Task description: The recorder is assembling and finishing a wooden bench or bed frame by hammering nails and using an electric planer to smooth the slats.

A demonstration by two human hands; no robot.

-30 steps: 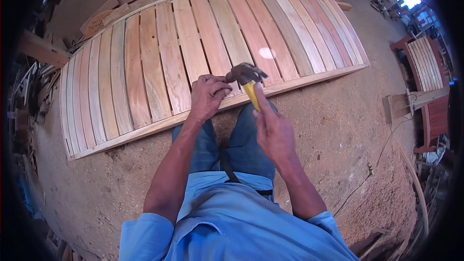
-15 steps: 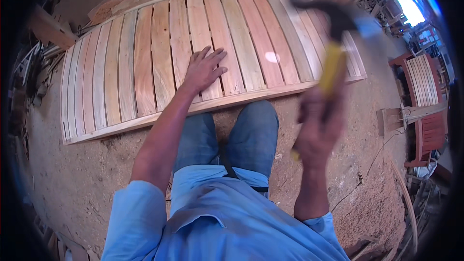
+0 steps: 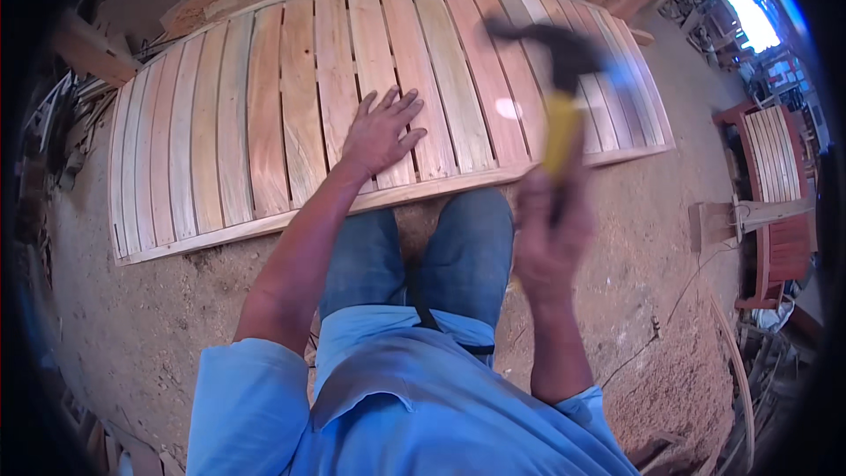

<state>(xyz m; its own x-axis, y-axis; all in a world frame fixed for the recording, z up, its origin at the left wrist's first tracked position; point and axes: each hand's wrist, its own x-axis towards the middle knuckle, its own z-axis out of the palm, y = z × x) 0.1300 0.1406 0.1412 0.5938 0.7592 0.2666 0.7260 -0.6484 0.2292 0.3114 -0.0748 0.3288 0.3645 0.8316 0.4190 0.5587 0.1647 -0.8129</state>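
Observation:
A wide panel of light wooden slats (image 3: 300,123) lies in front of my knees, framed by a thin edge strip. My left hand (image 3: 382,134) rests palm down on the slats near the panel's close edge, fingers spread, holding nothing. Raised over the right part of the panel is a claw hammer (image 3: 562,128) with a black head and a yellow and black handle. My right hand (image 3: 553,234) is wrapped round the lower handle. Hammer and hand are smeared by motion, and the handle's end is mostly hidden by the hand.
A reddish wooden piece of furniture with slats (image 3: 771,176) stands at the right, a wooden beam (image 3: 767,213) across it. A thin cable (image 3: 679,295) runs over the dusty floor (image 3: 652,238). Boards (image 3: 97,48) lean at the far left. Sawdust (image 3: 679,388) is heaped at the lower right.
My right hand has swung the hammer left and slightly down, closer to the left hand. The left hand stays flat on the slats, with its fingers slightly more spread.

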